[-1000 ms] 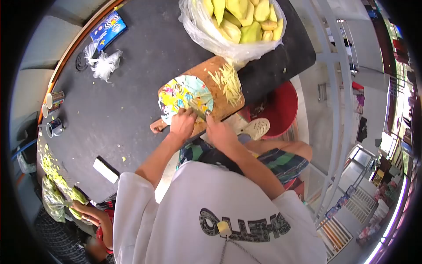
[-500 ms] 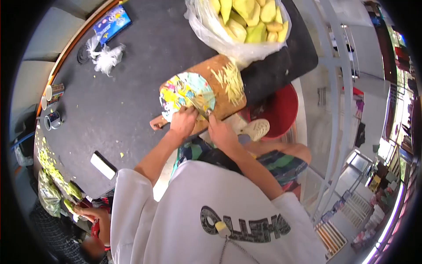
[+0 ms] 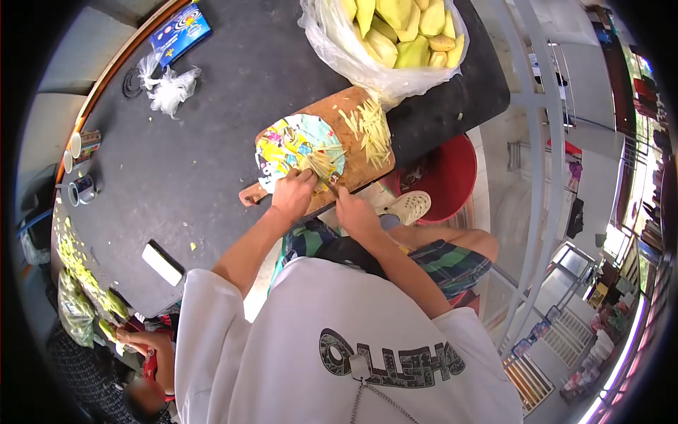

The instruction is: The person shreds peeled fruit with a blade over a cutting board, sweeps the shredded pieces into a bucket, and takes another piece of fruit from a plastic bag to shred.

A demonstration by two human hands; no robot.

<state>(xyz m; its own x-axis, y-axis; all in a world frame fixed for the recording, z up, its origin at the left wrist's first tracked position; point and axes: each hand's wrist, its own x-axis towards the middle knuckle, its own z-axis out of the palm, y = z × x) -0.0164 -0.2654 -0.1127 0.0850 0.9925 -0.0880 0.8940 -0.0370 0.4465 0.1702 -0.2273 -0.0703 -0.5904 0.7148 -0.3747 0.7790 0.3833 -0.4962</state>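
Note:
On the dark table lies a wooden cutting board (image 3: 353, 141) with a round, colourful patterned mat (image 3: 286, 148) on its left part. My right hand (image 3: 355, 213) is closed round the handle of a knife (image 3: 325, 181), whose blade points up and left over the mat's lower edge. Beside the blade, my left hand (image 3: 295, 192) has its fingers bent and pressed down on something too small to make out. Thin pale strips lie near the blade, and a larger pile of strips (image 3: 372, 131) rests on the board's right side.
Behind the board stands a plastic bag of peeled yellow-green pieces (image 3: 409, 42). A blue box (image 3: 181, 34), crumpled plastic (image 3: 171, 90), cups (image 3: 83, 189) and a phone (image 3: 163, 263) lie leftward. A red tub (image 3: 452, 180) is below the table's right edge. Another person's arm (image 3: 164, 357) shows lower left.
The knife blade has shifted slightly beside my left fingers, with both hands staying nearly in place. At the lower left, the other person's hands have moved a little.

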